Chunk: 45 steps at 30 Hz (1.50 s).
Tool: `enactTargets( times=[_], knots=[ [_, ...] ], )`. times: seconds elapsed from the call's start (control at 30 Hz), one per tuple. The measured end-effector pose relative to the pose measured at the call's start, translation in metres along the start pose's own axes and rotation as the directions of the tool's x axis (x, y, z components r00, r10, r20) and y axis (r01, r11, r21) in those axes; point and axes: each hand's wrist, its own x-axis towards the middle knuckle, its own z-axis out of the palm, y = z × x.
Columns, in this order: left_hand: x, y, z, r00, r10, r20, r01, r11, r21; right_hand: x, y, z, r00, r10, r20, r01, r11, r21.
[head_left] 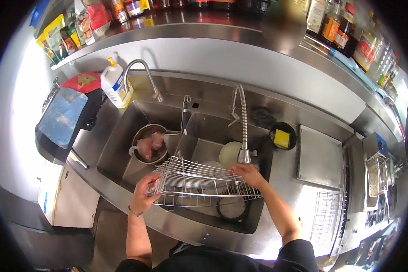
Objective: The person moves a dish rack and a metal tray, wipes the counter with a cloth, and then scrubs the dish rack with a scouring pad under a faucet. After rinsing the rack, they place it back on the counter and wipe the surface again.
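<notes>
A wire rack [197, 179] with several close metal bars is held over the right sink basin. My left hand [146, 189] is closed on the rack's left end, fingers over the bars. My right hand [249, 175] is closed at the rack's right side, its fingertips partly hidden. Just above that hand hangs the metal head of a spray faucet [244, 156]. Below the rack, inside the basin, lie a pale round plate [230, 153] and a dark-rimmed round pan [231, 208], both partly covered by the bars.
In the left basin stands a pot [142, 133] holding pink meat [149, 146]. A soap jug [115, 84] stands behind it, near a curved faucet [143, 63]. On the right counter are a yellow sponge [282, 138] in a black bowl and a metal tray [319, 156]. Bottles line the shelf [190, 29].
</notes>
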Motion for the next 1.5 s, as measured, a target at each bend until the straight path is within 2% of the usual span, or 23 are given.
enactTargets(
  times=[0.03,0.07,0.13,0.3,0.5,0.6,0.67,0.8,0.87,0.9,0.93,1.0,1.03,1.07,1.13,1.17,1.23,1.27,1.33,1.37,1.4,1.47,1.5],
  knots=[
    [0.0,0.002,-0.001,1.0,0.005,0.006,-0.005,0.998,0.063,-0.001,-0.005,0.001,1.0,-0.013,-0.013,0.014,0.995,0.102],
    [0.0,0.005,-0.002,1.0,0.004,-0.011,-0.004,0.997,0.077,-0.003,-0.016,0.003,1.0,-0.026,0.005,0.025,0.994,0.104],
    [-0.001,0.006,-0.003,1.0,0.016,-0.006,-0.016,0.996,0.093,-0.006,-0.043,0.008,0.967,-0.121,-0.223,0.215,0.859,0.466],
    [-0.004,0.003,-0.004,0.999,0.045,-0.018,-0.044,0.998,0.039,-0.005,-0.113,0.011,0.964,-0.206,-0.169,0.26,0.863,0.434],
    [-0.003,-0.003,-0.005,0.996,-0.002,-0.094,-0.007,0.996,-0.092,0.017,-0.15,0.02,0.953,-0.25,-0.172,0.298,0.877,0.377],
    [-0.005,-0.009,-0.01,0.994,-0.008,-0.108,-0.006,0.992,-0.129,0.021,-0.141,0.021,0.949,-0.242,-0.2,0.294,0.909,0.294],
    [-0.007,-0.01,-0.014,0.994,-0.019,-0.108,0.004,0.99,-0.143,0.029,-0.114,0.019,0.965,-0.252,-0.069,0.26,0.95,0.174],
    [-0.007,-0.005,-0.012,0.991,-0.022,-0.13,0.003,0.99,-0.144,0.025,-0.108,0.014,0.962,-0.232,-0.141,0.249,0.962,0.115],
    [-0.005,-0.002,-0.011,0.993,-0.019,-0.112,0.001,0.989,-0.15,0.022,-0.103,0.009,0.922,-0.385,-0.047,0.337,0.854,-0.396],
    [-0.004,-0.003,-0.012,0.993,-0.018,-0.116,0.002,0.991,-0.136,0.021,-0.095,0.01,0.987,-0.154,0.041,0.135,0.672,-0.728],
    [-0.005,-0.005,-0.013,0.995,-0.017,-0.098,0.002,0.989,-0.147,0.016,-0.09,0.006,0.989,-0.144,0.022,0.115,0.673,-0.73],
    [-0.008,-0.01,-0.015,0.989,-0.087,-0.121,0.057,0.97,-0.236,0.008,-0.1,0.002,0.954,-0.219,0.206,0.296,0.803,-0.518],
    [-0.008,-0.012,-0.015,0.99,-0.097,-0.103,0.069,0.968,-0.243,0.009,-0.107,-0.006,0.973,-0.082,0.214,0.186,0.831,-0.524],
    [-0.005,-0.011,-0.013,0.99,-0.097,-0.099,0.07,0.967,-0.245,0.009,-0.107,-0.004,0.974,-0.08,0.21,0.181,0.831,-0.525],
    [-0.001,-0.008,-0.01,0.995,-0.031,-0.095,0.014,0.985,-0.172,0.013,-0.109,0.003,0.997,0.049,-0.059,-0.075,0.786,-0.613],
    [0.001,-0.008,-0.011,0.995,-0.025,-0.093,0.009,0.985,-0.171,0.016,-0.103,0.004,0.997,0.044,-0.063,-0.073,0.786,-0.614],
    [-0.002,-0.009,-0.012,0.991,-0.063,-0.119,0.04,0.981,-0.189,0.019,-0.082,0.012,0.972,-0.231,0.04,0.208,0.767,-0.607],
    [-0.004,-0.008,-0.011,0.991,-0.073,-0.113,0.05,0.98,-0.191,0.019,-0.087,0.012,0.974,-0.222,0.039,0.2,0.772,-0.603],
    [0.0,-0.007,-0.011,0.989,-0.1,-0.111,0.068,0.963,-0.26,0.027,-0.106,0.003,0.989,-0.06,-0.137,-0.045,0.753,-0.657],
    [0.001,-0.006,-0.012,0.99,-0.095,-0.108,0.064,0.964,-0.259,0.044,-0.071,0.001,0.982,-0.091,-0.166,-0.039,0.76,-0.648],
    [0.001,-0.006,-0.013,0.993,-0.073,-0.098,0.05,0.975,-0.214,0.045,-0.073,0.002,0.981,-0.099,-0.169,-0.035,0.76,-0.649],
    [0.0,-0.004,-0.015,0.994,-0.057,-0.091,0.042,0.985,-0.168,0.045,-0.076,0.007,0.975,0.127,-0.181,-0.2,0.852,-0.483],
    [-0.001,-0.002,-0.014,0.996,-0.036,-0.077,0.024,0.988,-0.15,0.044,-0.073,0.01,0.975,0.13,-0.178,-0.201,0.853,-0.482]
  ],
)
